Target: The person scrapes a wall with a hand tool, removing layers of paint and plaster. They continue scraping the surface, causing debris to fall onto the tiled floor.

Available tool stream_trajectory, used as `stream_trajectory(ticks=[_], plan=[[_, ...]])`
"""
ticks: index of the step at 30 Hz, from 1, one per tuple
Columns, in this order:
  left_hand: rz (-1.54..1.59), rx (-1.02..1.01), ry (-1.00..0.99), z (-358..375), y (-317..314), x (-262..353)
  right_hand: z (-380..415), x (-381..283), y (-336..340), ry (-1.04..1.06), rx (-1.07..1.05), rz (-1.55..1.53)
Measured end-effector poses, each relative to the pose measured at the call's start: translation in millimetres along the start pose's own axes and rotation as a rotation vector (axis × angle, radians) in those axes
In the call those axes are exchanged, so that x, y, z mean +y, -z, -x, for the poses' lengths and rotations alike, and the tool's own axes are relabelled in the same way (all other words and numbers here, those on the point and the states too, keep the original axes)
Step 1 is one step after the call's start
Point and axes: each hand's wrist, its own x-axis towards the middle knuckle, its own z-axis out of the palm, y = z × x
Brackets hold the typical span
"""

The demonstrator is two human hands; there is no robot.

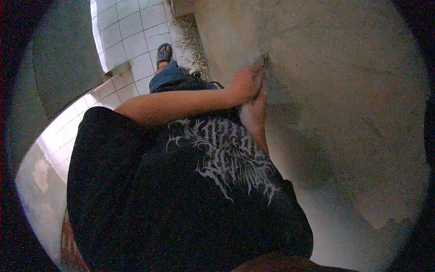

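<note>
My left hand (247, 84) reaches across my body from the left, with its fingers curled closed beside the plastered wall. Partly covered by it, my right hand (261, 93) comes up from below, and the two hands press together. A small dark tip (266, 57) shows just past the fingers, close to the wall (340, 90). Whatever the hands grip is too dim and too covered to name. Around that spot the wall carries a darker, shadowed patch.
White floor tiles (131, 20) run along the left, where my sandalled foot (164, 53) stands. Crumbled debris (190, 41) lies along the wall's base. A dark grey panel or surface (63, 54) is at far left. A pale, patchy surface (41, 199) shows at lower left.
</note>
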Motion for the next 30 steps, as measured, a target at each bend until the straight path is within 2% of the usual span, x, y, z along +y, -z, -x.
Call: stream_trajectory(ticks=[2, 3, 5, 6, 8, 9, 11, 12, 14, 15, 18, 20, 24, 25, 27, 29, 30], plan=[[-0.041, -0.043, 0.028, -8.1, 4.6, -5.7, -7.7, -2.6, -4.7, 0.031, -0.057, 0.199], [-0.083, -0.078, 0.055, -7.5, 8.2, -5.1, -2.3, 1.8, -5.0, 0.018, -0.063, 0.199], [-0.073, -0.068, 0.061, -3.5, 4.7, -6.8, -5.5, 7.6, -8.2, -0.435, -0.018, -1.213], [-0.053, -0.071, 0.067, -2.1, 4.2, -3.7, -6.4, 4.8, -10.2, -0.433, -0.019, -1.215], [-0.043, -0.089, 0.091, -10.3, 10.1, -3.3, -9.4, -0.1, -15.6, -0.187, -0.049, -0.765], [-0.029, -0.106, 0.126, -10.9, 13.0, 0.1, -10.5, 6.2, -16.4, -0.195, -0.036, -0.761], [-0.056, -0.12, 0.124, -3.4, 18.5, 7.9, -4.6, 23.9, -18.8, 0.067, 0.016, 0.242], [-0.096, -0.106, 0.101, -3.3, 22.9, 11.0, -3.4, 16.4, -18.8, 0.06, 0.018, 0.241], [-0.037, -0.094, 0.061, -3.3, 19.4, 8.0, -6.2, -8.0, -16.1, -0.479, 0.043, -1.018], [0.025, -0.085, 0.023, -4.9, 17.4, 8.3, -11.7, -0.1, -17.6, -0.473, 0.05, -1.018], [0.044, -0.105, 0.109, -10.7, 21.1, 4.7, -16.5, 18.6, -17.7, -0.45, 0.087, -0.929], [0.045, -0.118, 0.087, -9.4, 14.1, -9.2, -3.0, -8.0, -16.6, -0.189, -0.02, 0.219], [0.043, -0.062, 0.017, -17.0, 5.4, -22.7, -17.6, 10.5, -16.7, -0.072, 0.035, 0.065], [0.048, -0.061, 0.016, -23.5, 2.6, -26.4, -27.7, 15.5, -16.5, -0.091, -0.015, 0.072], [0.031, 0.068, 0.04, -29.2, -3.4, -36.7, -16.6, 15.5, -15.5, -0.138, -0.073, 0.085], [0.012, 0.047, -0.003, -20.6, 3.3, -28.4, -12.0, -7.1, -18.2, -0.062, -0.034, 0.321], [-0.005, 0.006, -0.04, -13.5, 7.0, -22.1, -11.6, -5.9, -21.0, -0.054, -0.047, 0.322]])
